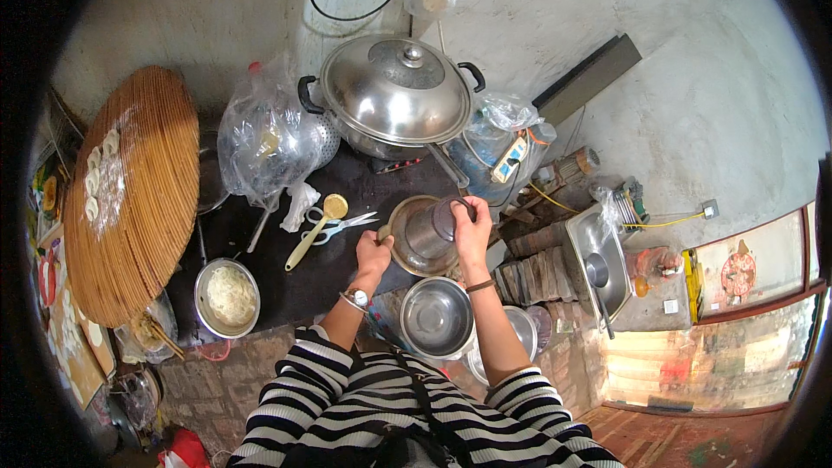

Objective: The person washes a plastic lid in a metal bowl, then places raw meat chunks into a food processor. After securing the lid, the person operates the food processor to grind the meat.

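My left hand [374, 252] grips the short handle at the left edge of a round, worn metal pan [402, 253]. In my right hand [472, 224] is the dark handle of a cylindrical metal vessel [429, 233], which is tilted over the pan. Whether the vessel touches the pan cannot be told. Left of my left hand lie scissors [331, 229] with pale blue handles and a ladle [318, 234] with a pale yellow-green handle. Just below the pan sits a stainless steel bowl [437, 317].
A lidded steel wok [396, 97] stands at the back of the dark counter [286, 299]. A stalk tray [149, 208] with several dumplings leans at left, near a small pan of pale shreds [231, 296]. A power strip [509, 159], stacked bricks [539, 276] and a sink [601, 253] are at right.
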`<state>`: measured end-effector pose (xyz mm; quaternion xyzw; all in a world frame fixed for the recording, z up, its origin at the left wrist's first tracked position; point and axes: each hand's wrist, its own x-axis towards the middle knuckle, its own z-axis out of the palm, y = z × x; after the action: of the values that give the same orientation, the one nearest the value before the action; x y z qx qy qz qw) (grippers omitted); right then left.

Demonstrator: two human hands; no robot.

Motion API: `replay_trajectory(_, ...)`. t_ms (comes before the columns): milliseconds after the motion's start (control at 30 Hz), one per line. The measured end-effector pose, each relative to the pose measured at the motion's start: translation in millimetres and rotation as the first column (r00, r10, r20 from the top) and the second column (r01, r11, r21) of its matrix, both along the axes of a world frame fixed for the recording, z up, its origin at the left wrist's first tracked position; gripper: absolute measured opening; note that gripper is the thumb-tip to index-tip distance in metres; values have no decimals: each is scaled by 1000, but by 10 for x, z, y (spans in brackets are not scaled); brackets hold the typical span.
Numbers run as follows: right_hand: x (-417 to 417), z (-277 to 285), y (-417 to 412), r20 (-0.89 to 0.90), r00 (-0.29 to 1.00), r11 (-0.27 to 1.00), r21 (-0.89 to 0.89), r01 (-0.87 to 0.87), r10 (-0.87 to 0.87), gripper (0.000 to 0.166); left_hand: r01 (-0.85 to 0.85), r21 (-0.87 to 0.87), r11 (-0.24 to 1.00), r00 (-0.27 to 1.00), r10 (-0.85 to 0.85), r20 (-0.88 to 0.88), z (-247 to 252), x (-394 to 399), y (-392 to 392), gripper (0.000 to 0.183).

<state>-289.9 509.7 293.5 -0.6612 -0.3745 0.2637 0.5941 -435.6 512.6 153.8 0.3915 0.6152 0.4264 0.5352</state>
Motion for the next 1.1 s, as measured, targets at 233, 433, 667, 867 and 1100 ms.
replay_trajectory(233, 98, 91, -28, -22, 994, 992, -52, -112, 111, 19, 48, -23, 999, 996, -50, -70, 105, 20, 53, 22)
replay_trajectory(433, -17, 272, -261, -63, 960, 960, -51, -275, 272, 44, -2, 103, 995, 996, 11, -87, -58, -6, 53, 27)
replay_trajectory(667, 40, 166, -272, -76, 955, 956, -34, -291, 288, 49, 40, -20, 999, 996, -42, -79, 78, -20, -64, 25)
replay_trajectory(867, 18, 155, -283, -38, 953, 954, -26, -300, 299, 49, 13, -23, 1000, 1000, -13, 22, 88, -23, -94, 18)
replay_trajectory(1100, 67, 85, -239, -44, 953, 954, -2, -301, 301, 49, 13, 2, 1000, 1000, -13, -2, 19, 10, -23, 22)
